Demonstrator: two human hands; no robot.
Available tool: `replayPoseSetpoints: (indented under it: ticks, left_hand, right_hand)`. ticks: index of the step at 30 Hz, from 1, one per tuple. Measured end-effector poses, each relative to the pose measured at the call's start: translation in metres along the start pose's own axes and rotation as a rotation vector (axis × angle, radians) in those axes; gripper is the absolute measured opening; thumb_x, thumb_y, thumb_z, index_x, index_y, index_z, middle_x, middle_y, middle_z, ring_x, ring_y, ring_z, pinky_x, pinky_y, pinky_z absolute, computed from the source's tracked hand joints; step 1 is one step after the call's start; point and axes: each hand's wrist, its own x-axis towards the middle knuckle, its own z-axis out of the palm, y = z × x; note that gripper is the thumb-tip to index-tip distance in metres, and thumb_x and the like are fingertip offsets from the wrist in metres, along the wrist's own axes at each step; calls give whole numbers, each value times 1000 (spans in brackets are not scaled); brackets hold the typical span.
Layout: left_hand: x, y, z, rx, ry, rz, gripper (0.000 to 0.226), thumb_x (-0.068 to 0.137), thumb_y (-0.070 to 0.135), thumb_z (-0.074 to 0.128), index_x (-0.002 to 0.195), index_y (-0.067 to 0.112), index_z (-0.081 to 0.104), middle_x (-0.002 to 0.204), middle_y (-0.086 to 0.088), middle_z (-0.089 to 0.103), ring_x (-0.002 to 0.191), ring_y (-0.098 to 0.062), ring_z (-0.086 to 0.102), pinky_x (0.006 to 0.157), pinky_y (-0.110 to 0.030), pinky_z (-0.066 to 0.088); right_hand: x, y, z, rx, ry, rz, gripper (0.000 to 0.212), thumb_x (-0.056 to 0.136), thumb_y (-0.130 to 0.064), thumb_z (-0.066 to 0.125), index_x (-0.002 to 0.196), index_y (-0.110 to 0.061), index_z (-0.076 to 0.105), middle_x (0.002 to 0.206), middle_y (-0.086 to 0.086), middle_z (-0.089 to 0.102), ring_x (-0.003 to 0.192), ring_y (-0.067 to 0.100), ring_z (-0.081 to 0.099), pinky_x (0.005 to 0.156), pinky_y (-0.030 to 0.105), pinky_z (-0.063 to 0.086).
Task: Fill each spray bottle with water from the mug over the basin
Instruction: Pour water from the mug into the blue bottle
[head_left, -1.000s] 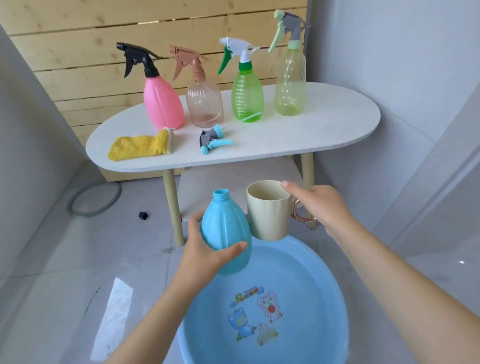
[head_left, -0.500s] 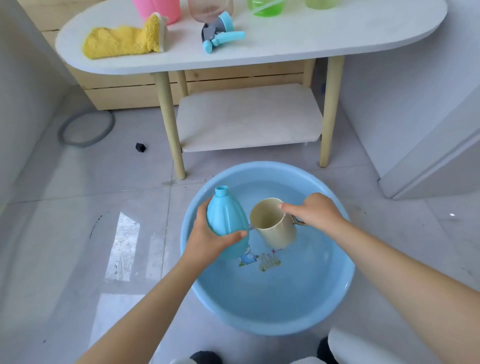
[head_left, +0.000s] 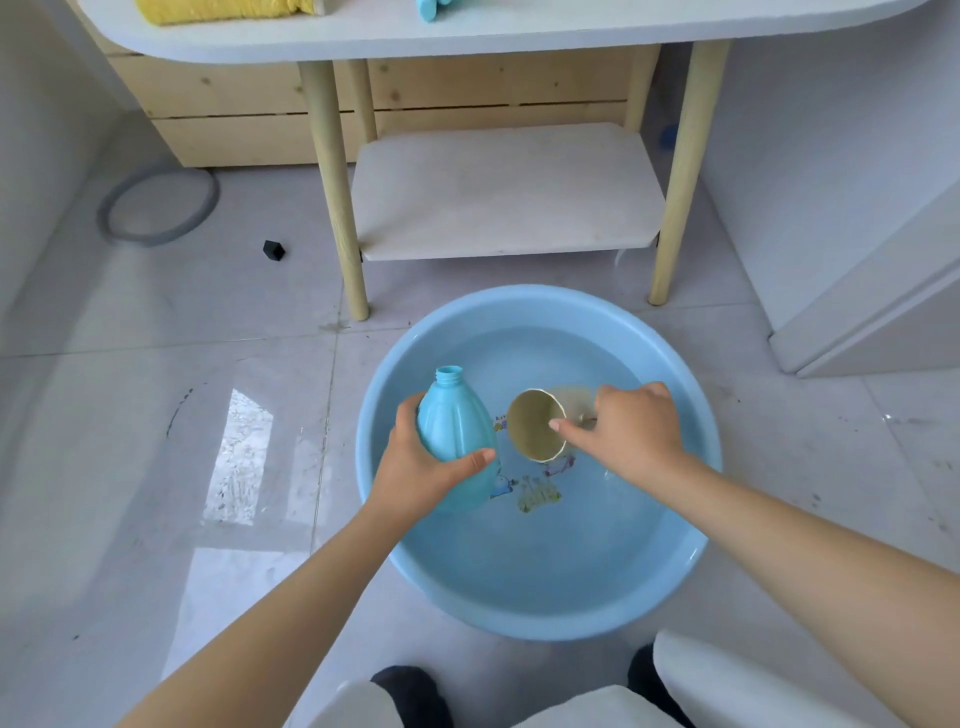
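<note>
The basin looks like smooth, glossy light-blue plastic, with a printed cartoon decal on its floor. Above it, the capless spray bottle is semi-matt blue plastic with soft vertical ribs, and the mug beside it is matt beige. Around the basin the floor tiles are polished and reflective. Behind it, the table legs are pale, bare-looking wood, its top matt white, bearing a fuzzy yellow cloth.

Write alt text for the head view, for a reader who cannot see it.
Over a blue basin of water on the floor, the left hand grips an uncapped blue bottle upright while the right hand tips a beige mug on its side, mouth toward the camera. A white table stands behind.
</note>
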Motion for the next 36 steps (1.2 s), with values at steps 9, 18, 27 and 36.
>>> replayPoseSetpoints:
  ticks: [9,18,27,36]
  left_hand:
    - [2,-11,8,65,-9,0,86,60,42,87,125,42,30,123,4,50,105,-18,55,79,-32,49]
    - [0,-10,11,56,-17,7,85,60,42,86,122,41,29,124,5,49,107,-17,54,79,-30,48]
    - [3,-9,9,55,20,21,86,61,38,87,126,37,31,125,5,48,107,-18,53,81,-34,49]
    - [3,-7,8,80,45,83,85,59,31,89,119,34,28,123,6,46,106,-17,52,72,-25,45]
  right_hand:
    - [0,8,13,-258,-72,-90,49,91,-60,36,75,-18,55,64,-3,50,75,20,45,93,32,25]
    - [-2,10,21,-296,-149,-158,48,92,-55,39,62,-18,39,68,-4,47,79,19,36,93,29,21]
    - [1,14,16,-10,-271,-20,59,89,-64,38,52,-18,38,55,-3,44,60,17,43,76,32,23]
    - [6,21,-1,696,-310,340,51,80,-57,60,67,-12,39,64,5,32,56,21,32,59,33,22]
